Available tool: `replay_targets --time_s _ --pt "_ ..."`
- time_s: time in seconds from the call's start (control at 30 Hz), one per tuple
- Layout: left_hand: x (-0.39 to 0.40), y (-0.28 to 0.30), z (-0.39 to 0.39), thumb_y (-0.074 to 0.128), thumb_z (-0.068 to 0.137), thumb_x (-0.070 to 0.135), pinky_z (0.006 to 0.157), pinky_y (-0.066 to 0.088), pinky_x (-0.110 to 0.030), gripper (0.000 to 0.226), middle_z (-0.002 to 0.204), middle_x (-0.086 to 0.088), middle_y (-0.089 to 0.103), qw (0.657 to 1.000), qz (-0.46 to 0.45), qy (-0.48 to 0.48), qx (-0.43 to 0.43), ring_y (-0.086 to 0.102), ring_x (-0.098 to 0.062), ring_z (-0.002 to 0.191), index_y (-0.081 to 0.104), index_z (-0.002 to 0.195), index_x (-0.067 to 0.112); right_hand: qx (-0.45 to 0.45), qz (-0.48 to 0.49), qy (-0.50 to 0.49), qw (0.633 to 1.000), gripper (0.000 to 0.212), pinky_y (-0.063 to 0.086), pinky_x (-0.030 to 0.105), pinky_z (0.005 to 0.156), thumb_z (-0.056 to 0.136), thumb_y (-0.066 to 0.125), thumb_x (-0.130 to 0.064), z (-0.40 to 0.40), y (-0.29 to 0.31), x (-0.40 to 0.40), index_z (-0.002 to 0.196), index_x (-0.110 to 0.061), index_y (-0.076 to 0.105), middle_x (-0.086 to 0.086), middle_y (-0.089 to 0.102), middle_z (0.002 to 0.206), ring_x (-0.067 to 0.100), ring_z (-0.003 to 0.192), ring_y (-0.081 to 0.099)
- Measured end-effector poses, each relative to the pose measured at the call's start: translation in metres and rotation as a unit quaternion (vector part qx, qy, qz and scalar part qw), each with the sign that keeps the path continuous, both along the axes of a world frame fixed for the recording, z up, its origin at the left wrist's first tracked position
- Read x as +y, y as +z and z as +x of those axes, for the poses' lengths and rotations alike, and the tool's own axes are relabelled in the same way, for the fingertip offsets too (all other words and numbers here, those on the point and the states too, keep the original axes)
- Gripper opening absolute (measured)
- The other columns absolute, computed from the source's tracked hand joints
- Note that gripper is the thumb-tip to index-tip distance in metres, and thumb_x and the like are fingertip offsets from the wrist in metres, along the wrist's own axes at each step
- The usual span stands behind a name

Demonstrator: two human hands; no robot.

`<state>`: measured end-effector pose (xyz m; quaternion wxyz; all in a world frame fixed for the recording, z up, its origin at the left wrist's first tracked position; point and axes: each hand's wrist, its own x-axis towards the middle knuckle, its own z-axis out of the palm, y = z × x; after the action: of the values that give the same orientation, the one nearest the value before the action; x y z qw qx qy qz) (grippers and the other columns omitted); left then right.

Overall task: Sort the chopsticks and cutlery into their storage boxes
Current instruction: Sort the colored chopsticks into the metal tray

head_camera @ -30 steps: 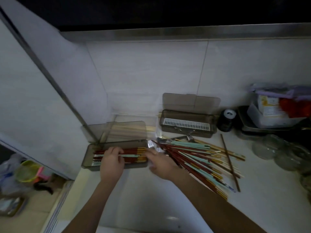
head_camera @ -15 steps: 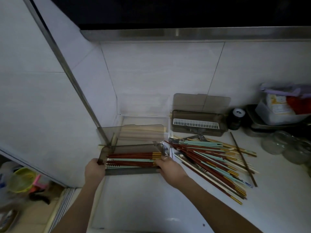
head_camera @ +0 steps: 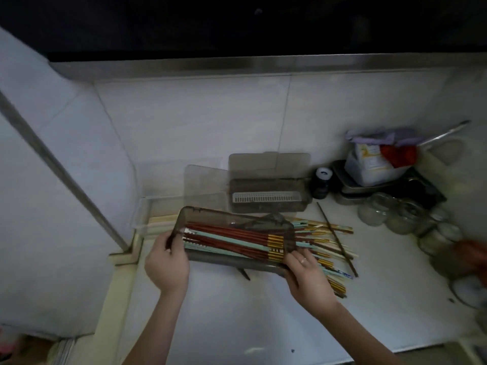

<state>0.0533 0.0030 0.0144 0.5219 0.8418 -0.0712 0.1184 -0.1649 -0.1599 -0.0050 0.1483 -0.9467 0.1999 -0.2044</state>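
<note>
Smoky translucent plastic box [head_camera: 210,216] between hands [head_camera: 167,262]

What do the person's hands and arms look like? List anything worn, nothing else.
Both forearms are bare, with no sleeves in view. The right hand wears a thin, pale ring on one finger. The left hand shows no ring, and no watch or bracelet shows on either wrist.

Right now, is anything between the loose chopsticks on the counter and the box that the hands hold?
Only the right hand, which grips the box at the end nearest the loose chopsticks. The box top is open, lid up.
</note>
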Motion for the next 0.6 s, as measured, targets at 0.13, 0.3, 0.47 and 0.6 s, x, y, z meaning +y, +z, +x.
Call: replay_targets --time_s 0.13,0.3,0.47,0.6 --pt "-0.057 0.006 -0.026 0.060 0.085 0.017 0.061 0.037 -0.026 0.016 0.081 -0.009 0.072 0.992 0.003 -0.122 -0.009 0.064 -0.027 0.073 0.071 0.091 0.007 -0.006 -0.020 -0.097 0.995 0.019 0.051 0.033 0.069 0.079 0.063 -0.009 -0.053 0.005 -0.028 0.095 -0.020 0.058 0.001 0.064 0.093 0.023 0.085 0.056" --pt "-0.141 0.007 -0.069 0.056 0.091 0.020 0.075 0.052 -0.034 0.024 0.094 -0.004 0.072 0.952 0.001 -0.303 0.049 0.066 -0.018 0.085 0.069 0.108 0.009 0.013 -0.030 -0.225 0.974 0.030 0.041 0.030 0.060 0.077 0.065 -0.004 -0.124 0.013 -0.055 0.094 -0.022 0.049 0.002 0.059 0.085 0.024 0.077 0.049" --pt "-0.218 0.010 -0.114 0.051 0.095 0.025 0.081 0.057 -0.046 0.015 0.097 0.002 0.068 0.827 0.053 -0.510 0.228 0.066 -0.016 0.087 0.061 0.106 0.021 0.024 -0.042 -0.366 0.929 0.031 0.041 0.032 0.061 0.067 0.070 0.010 -0.192 0.008 -0.077 0.089 -0.008 0.058 0.008 0.060 0.080 0.030 0.072 0.053" --pt "-0.246 -0.002 -0.139 0.057 0.093 0.018 0.082 0.057 -0.039 0.019 0.103 0.002 0.067 0.758 0.107 -0.565 0.308 0.064 -0.014 0.095 0.063 0.110 0.021 0.027 -0.045 -0.424 0.904 0.031 0.036 0.033 0.061 0.063 0.067 0.015 -0.224 -0.003 -0.089 0.083 -0.005 0.054 0.011 0.057 0.074 0.032 0.068 0.049"
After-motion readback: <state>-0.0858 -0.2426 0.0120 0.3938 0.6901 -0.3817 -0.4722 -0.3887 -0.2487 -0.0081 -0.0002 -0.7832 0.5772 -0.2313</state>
